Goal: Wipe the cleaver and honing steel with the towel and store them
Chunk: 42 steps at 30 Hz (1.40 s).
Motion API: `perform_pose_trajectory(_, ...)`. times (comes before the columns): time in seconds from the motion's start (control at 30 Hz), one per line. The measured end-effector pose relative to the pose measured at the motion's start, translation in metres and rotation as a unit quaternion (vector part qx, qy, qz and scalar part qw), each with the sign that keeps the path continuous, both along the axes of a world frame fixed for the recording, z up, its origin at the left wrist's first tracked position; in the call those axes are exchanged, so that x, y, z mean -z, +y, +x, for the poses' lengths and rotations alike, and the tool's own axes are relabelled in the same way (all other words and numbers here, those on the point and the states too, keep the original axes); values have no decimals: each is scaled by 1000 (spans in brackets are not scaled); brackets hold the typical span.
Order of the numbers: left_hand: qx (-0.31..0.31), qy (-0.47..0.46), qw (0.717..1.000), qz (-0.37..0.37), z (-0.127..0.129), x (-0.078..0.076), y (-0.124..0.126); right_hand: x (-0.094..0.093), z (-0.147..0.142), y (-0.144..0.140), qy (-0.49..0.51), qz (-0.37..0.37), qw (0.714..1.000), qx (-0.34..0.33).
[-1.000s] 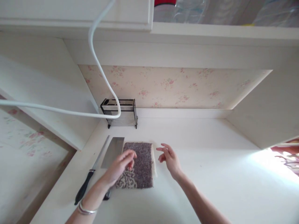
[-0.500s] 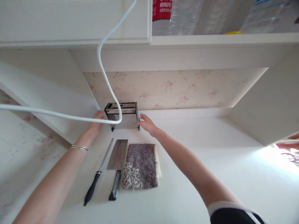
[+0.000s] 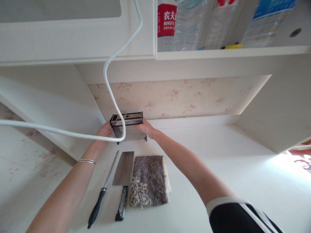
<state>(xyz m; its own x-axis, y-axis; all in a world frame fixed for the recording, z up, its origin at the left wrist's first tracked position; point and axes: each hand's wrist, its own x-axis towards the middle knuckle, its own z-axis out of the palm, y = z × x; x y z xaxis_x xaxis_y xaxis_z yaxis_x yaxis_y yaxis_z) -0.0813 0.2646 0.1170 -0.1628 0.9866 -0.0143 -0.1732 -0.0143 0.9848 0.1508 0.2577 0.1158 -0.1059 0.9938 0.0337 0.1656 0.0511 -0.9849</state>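
Observation:
At the back left of the white counter stands a knife holder (image 3: 132, 119), with a slotted metal top, black edges and a see-through front. My left hand (image 3: 105, 130) grips its left side, the fingers partly hidden. On the right side, my right hand (image 3: 146, 127) clasps it, thumb across the front and fingers out of sight behind. Nearer to me lie a sharpening steel (image 3: 105, 187) with a black handle, a cleaver (image 3: 123, 171) with a broad blade and a folded brown-and-cream cloth (image 3: 150, 181), side by side.
A white cable (image 3: 111, 90) hangs across the view, passing in front of the holder. Overhead, a shelf (image 3: 218, 54) carries several plastic bottles (image 3: 189, 29). Side panels (image 3: 272, 106) and a flowered wall (image 3: 175, 97) bound the counter.
Both hands have come in against the sides of the knife holder and taken hold. Its top now shows more tilted toward me. The whole view has shifted slightly upward.

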Motion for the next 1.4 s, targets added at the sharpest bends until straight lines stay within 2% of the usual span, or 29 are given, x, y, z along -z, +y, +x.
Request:
perform_pose_trajectory(0.1,-5,-39,999,-11,6,-2,-12,-5,10,-4,7,9,1000,-13)
perform_pose_trajectory(0.23,2,-85,996,4,25,-13,-32,-18,39,-18,12,39,999,-15)
perform_pose_trajectory(0.4,79,-106,991,37,66,-26,-47,-39,86,-42,8,51,998,21)
perform_pose_trajectory(0.53,125,-114,985,30,105,-24,-50,-45,126,-63,13,29,998,59)
perform_pose_trajectory(0.7,161,-98,982,5,152,-12,-56,-35,168,-83,21,-1,995,100)
perform_pose_trajectory(0.83,192,-98,976,-3,175,0,-58,-23,192,-87,24,-25,992,125)
perform_pose_trajectory(1.03,202,-98,974,-30,187,11,-50,-15,208,-84,29,-35,991,127)
perform_pose_trajectory(1.2,198,-107,974,-22,193,14,-42,-11,211,-74,41,-36,990,128)
perform_pose_trajectory(1.4,220,-92,971,-7,195,16,-25,-5,212,-59,55,-39,989,132)
